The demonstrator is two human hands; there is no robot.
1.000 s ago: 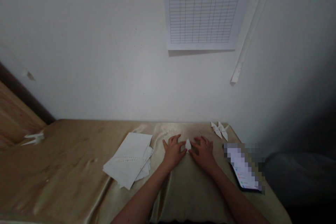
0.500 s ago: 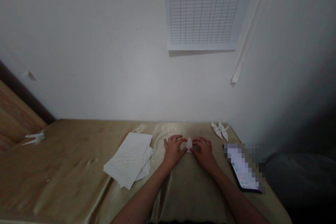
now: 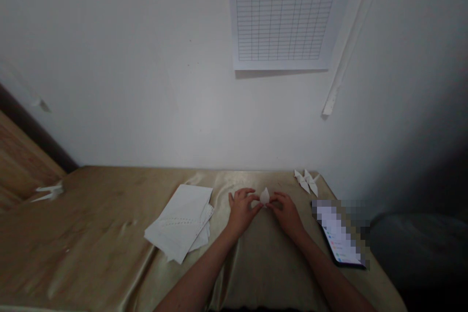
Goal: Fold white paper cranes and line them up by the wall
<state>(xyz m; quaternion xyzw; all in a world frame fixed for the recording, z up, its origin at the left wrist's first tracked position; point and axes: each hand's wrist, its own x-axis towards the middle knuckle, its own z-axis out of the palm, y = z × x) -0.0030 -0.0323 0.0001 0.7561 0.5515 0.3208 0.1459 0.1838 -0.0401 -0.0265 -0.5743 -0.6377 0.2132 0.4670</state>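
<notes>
A small folded white paper piece (image 3: pixel 264 196) sits between my two hands on the tan cloth-covered table (image 3: pixel 91 234). My left hand (image 3: pixel 242 208) pinches its left side with curled fingers. My right hand (image 3: pixel 286 209) pinches its right side in the same way. The paper's pointed tip sticks up just above my fingertips. Its lower part is hidden behind my fingers.
A loose stack of white paper sheets (image 3: pixel 181 222) lies left of my hands. Two folded paper cranes (image 3: pixel 307 181) rest at the back right by the wall. A phone (image 3: pixel 338 239) with a lit screen lies at the right edge. Another paper figure (image 3: pixel 47 193) sits far left. A printed table sheet (image 3: pixel 283 19) hangs on the wall.
My fingers went from spread flat on the cloth to pinched round the folded paper, which has risen slightly and shifted a little toward the wall.
</notes>
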